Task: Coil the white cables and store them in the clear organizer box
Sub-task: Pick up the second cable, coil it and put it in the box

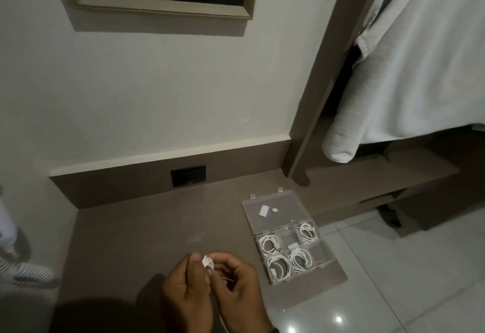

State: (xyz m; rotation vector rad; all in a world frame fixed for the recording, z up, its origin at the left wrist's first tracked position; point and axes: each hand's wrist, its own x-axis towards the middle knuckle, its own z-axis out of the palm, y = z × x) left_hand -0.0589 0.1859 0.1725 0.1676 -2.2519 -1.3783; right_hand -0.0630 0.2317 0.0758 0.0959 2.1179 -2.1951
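I saw a small white cable [207, 262] pinched between the left hand [187, 294] and right hand [237, 289] above the brown desk [147, 233]; its coiling was unclear. Right of them, the open clear organizer box [290, 235] held four coiled cables [286, 252].

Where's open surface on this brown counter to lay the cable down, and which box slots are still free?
Bare counter runs wide from the wall socket down to the hands, left hand, right hand, and left of the organizer box. In the box, four compartments hold coiled cables; the small middle and right-hand slots look free. The counter's right corner is crowded by the box.
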